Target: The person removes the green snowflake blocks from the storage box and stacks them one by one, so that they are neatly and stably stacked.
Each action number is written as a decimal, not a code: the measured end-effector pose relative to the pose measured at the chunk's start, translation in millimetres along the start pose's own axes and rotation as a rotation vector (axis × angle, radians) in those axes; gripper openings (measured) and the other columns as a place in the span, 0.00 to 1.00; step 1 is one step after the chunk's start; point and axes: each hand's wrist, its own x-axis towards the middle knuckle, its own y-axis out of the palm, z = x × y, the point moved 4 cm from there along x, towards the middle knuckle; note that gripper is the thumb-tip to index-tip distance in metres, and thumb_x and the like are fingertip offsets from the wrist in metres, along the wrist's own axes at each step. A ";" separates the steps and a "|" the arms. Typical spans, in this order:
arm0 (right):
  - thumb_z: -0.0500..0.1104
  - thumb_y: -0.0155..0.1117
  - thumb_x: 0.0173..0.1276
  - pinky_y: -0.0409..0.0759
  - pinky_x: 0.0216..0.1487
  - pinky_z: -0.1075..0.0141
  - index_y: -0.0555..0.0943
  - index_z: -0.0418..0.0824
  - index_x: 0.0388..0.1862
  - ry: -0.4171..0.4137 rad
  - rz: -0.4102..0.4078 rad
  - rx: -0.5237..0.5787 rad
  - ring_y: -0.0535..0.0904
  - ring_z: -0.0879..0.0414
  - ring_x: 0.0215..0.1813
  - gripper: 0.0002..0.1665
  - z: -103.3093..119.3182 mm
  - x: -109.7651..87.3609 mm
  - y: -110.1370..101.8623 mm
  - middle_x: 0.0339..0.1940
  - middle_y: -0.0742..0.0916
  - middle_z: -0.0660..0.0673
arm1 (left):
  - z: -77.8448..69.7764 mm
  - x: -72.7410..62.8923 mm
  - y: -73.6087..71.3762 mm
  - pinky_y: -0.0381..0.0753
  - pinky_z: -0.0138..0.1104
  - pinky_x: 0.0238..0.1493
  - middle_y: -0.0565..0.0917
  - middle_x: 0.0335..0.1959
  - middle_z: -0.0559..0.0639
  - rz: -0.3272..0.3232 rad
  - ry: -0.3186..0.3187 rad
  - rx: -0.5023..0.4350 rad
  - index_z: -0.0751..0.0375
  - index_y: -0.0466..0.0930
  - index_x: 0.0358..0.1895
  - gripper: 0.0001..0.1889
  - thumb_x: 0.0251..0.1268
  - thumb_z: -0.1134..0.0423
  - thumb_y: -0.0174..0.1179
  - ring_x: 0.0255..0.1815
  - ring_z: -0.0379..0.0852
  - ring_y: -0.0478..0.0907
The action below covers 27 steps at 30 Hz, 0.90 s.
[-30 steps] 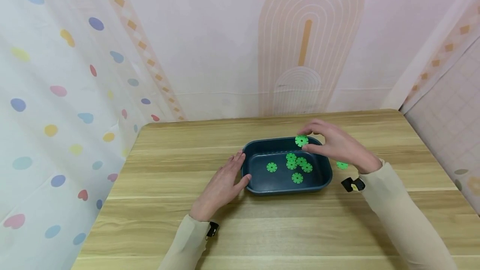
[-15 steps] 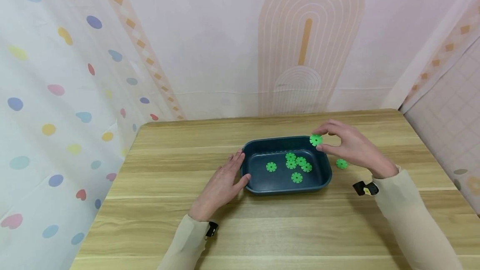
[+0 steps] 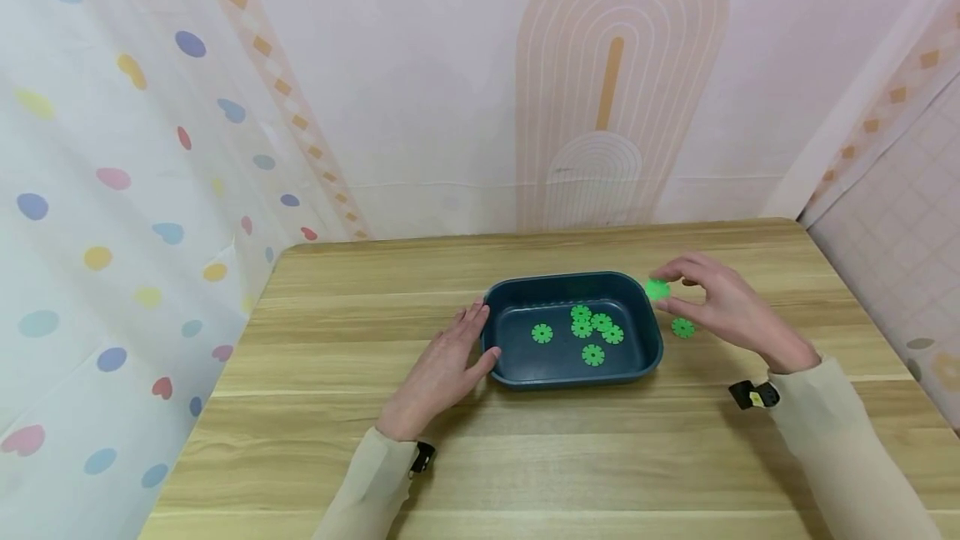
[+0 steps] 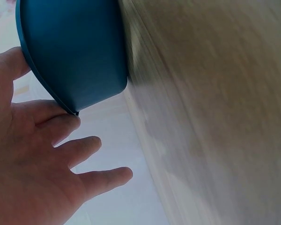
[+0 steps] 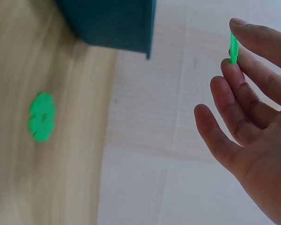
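Observation:
My right hand [image 3: 712, 300] pinches a green notched plastic disc [image 3: 657, 289] between thumb and fingers, at the right rim of the dark blue tray. In the right wrist view this disc [image 5: 234, 48] shows edge-on. My left hand [image 3: 438, 373] rests with extended fingers against the left end of the tray [image 3: 525, 369]; in the left wrist view its thumb and a finger touch the rim and the other fingers spread free. Several matching discs lie inside the tray, one [image 3: 542, 333] apart to the left. Another disc [image 3: 683, 327] lies on the table just right of the tray.
The wooden table [image 3: 337, 315] reaches back to a pale patterned curtain [image 3: 420, 107]. A dotted curtain [image 3: 97, 273] hangs at the left. Each wrist carries a small black device, such as the right one [image 3: 753, 395].
My right hand has moved right with the pinched disc, from above the tray to its right rim. The disc on the table shows fully now. My left hand stays in place.

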 end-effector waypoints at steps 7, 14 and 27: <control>0.35 0.74 0.67 0.79 0.52 0.67 0.86 0.38 0.53 0.031 0.009 0.006 0.81 0.47 0.52 0.16 -11.1 -11.6 -0.7 0.52 0.86 0.44 | -0.1 -0.6 0.1 0.59 0.63 0.75 0.55 0.84 0.56 0.011 0.000 0.006 0.64 0.57 0.82 0.38 0.80 0.46 0.55 0.83 0.58 0.52; 0.34 0.74 0.67 0.79 0.51 0.67 0.85 0.38 0.53 0.043 0.018 -0.008 0.82 0.44 0.52 0.16 -22.7 -18.8 0.8 0.53 0.86 0.42 | -1.1 -1.1 0.0 0.59 0.64 0.75 0.56 0.84 0.57 0.010 -0.002 -0.002 0.64 0.58 0.82 0.37 0.80 0.46 0.55 0.83 0.58 0.52; 0.36 0.73 0.69 0.82 0.52 0.48 0.84 0.35 0.54 0.131 0.116 -0.020 0.82 0.41 0.52 0.17 -44.7 -27.2 4.5 0.52 0.86 0.40 | -1.1 -1.3 -1.2 0.59 0.63 0.75 0.55 0.84 0.56 0.013 -0.009 0.003 0.63 0.57 0.82 0.37 0.80 0.46 0.54 0.83 0.58 0.52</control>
